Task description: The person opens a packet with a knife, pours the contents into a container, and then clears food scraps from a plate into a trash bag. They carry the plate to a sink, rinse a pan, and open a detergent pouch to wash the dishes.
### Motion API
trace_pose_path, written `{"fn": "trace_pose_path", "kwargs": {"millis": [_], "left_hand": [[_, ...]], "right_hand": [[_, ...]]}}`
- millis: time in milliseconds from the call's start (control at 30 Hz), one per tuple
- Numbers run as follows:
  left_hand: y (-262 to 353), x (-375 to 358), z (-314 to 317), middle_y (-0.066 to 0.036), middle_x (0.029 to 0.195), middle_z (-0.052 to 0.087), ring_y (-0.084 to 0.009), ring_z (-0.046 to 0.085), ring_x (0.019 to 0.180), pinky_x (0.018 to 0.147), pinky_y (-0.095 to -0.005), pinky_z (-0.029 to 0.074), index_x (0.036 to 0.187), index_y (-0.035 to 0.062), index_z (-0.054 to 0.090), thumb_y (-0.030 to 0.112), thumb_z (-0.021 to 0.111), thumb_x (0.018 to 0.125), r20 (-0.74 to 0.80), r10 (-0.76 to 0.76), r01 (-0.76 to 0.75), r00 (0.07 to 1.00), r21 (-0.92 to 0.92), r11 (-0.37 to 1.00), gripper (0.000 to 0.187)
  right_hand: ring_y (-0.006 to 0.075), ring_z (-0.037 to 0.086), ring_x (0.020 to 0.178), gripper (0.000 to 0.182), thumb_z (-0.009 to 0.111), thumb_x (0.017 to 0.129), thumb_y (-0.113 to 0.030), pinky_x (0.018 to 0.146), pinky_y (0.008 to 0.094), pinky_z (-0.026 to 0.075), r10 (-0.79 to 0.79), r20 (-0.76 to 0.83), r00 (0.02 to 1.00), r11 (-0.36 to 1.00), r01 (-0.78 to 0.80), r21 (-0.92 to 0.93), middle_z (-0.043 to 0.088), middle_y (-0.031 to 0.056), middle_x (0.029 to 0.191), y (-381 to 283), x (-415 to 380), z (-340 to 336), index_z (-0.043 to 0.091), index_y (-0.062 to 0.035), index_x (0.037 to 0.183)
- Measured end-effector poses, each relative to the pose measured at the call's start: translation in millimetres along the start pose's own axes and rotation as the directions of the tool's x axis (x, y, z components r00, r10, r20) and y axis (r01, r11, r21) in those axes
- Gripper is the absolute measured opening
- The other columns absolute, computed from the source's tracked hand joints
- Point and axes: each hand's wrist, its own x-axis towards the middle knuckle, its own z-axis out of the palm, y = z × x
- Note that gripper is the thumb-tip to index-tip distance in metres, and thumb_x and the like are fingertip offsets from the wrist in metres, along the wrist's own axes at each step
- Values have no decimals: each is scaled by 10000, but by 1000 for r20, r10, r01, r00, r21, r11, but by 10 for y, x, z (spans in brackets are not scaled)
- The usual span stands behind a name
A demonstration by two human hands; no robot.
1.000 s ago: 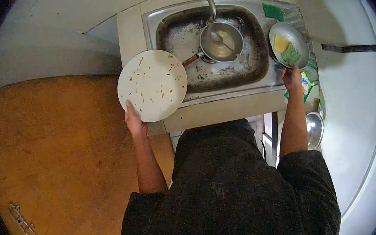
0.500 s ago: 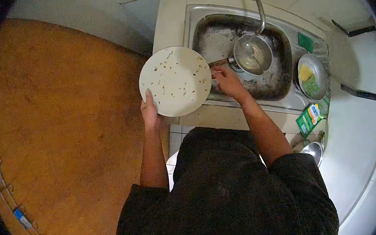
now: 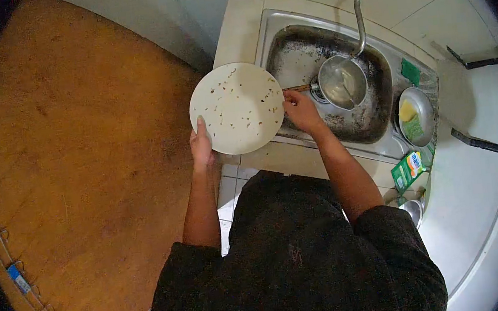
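Observation:
A round cream plate (image 3: 237,110) dotted with small brown flecks is held up in front of the sink's left side. My left hand (image 3: 201,147) grips its lower left edge, thumb lying on the upper face and fingers hidden underneath. At the opposite edge, the curled fingers of my right hand (image 3: 303,112) pinch the rim. Just beyond that hand, a metal saucepan (image 3: 343,83) with a brown handle (image 3: 298,88) sits in the sink under the tap spout, with liquid and a utensil inside.
The steel sink (image 3: 275,18) has dark-stained walls, with a tap (image 3: 360,19) above it. On its right ledge are a green scouring pad (image 3: 410,71), a metal bowl (image 3: 426,99) holding a yellow-green sponge (image 3: 412,120), and a green packet (image 3: 407,172). A brown surface (image 3: 94,170) spreads leftward.
The view has shifted slightly, so the sink and tap sit a little lower and further right. Both hands stay at the plate's edges, and the right fingers look closer around the rim.

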Motion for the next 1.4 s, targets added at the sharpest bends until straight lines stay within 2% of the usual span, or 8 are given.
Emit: {"fn": "trace_pose_path", "kwargs": {"millis": [133, 233, 300, 733, 1000, 1133, 1300, 1400], "left_hand": [[61, -58, 62, -127, 1172, 597, -204, 602, 1016, 864, -339, 492, 1243, -33, 482, 339, 505, 960, 46, 42, -40, 998, -43, 998, 467], [121, -91, 83, -126, 1182, 593, -206, 598, 1023, 865, -341, 491, 1249, -29, 479, 330, 496, 966, -53, -26, 30, 998, 76, 997, 458], [38, -21, 24, -124, 1188, 591, -205, 595, 1027, 864, -341, 492, 1252, -24, 480, 325, 493, 968, 21, 20, -20, 1000, -1, 1000, 450], [50, -62, 1, -134, 1201, 582, -224, 591, 1035, 867, -369, 490, 1280, -22, 455, 410, 508, 944, 7, 23, -23, 1000, 65, 998, 550], [259, -109, -10, -143, 880, 673, -203, 630, 810, 741, -330, 490, 916, -51, 655, 531, 582, 863, -170, 115, 6, 979, 584, 812, 588], [306, -112, -15, -139, 816, 670, -200, 630, 746, 692, -337, 492, 858, -58, 654, 524, 584, 861, -148, 175, -35, 973, 657, 753, 586], [341, -60, -59, -121, 665, 656, -196, 626, 634, 628, -357, 489, 750, -24, 670, 516, 562, 872, -210, -11, 159, 978, 704, 692, 565], [303, -35, -97, -128, 644, 651, -210, 638, 614, 606, -367, 492, 725, -9, 670, 554, 517, 880, -171, 54, 91, 984, 737, 670, 604]], "right_hand": [[173, 631, 785, 346, 551, 864, -170, 725, 310, 502, -127, -16, 992, 989, 125, -81, 672, 123, 933, 230, 140, 63, 590, 3, 1161], [182, 634, 829, 345, 555, 855, -150, 752, 313, 501, -118, 3, 993, 993, 118, -9, 670, 133, 959, 142, 67, 41, 590, 9, 1158], [302, 637, 967, 321, 562, 832, -160, 879, 377, 477, -71, -34, 997, 996, 69, -55, 660, 180, 1040, 29, -2, 7, 614, -1, 1106], [301, 622, 985, 322, 559, 841, -169, 887, 392, 468, -56, -39, 998, 993, 51, -111, 644, 174, 1081, 83, 20, 21, 603, -23, 1125], [305, 621, 995, 304, 553, 847, -165, 892, 394, 467, -60, -84, 995, 991, 49, -121, 651, 174, 1062, 146, 51, 80, 618, -35, 1113], [302, 621, 1000, 307, 556, 846, -160, 892, 394, 469, -43, -77, 996, 993, 35, -114, 653, 170, 1063, 45, -7, 62, 616, -37, 1121], [292, 624, 1004, 317, 566, 851, -168, 888, 394, 474, -86, -76, 993, 987, 75, -139, 651, 168, 1072, 28, -22, 58, 609, -29, 1133], [296, 628, 993, 307, 558, 860, -163, 881, 395, 476, -70, -82, 994, 985, 56, -164, 655, 168, 1060, -23, -70, 47, 609, -35, 1134]]}}
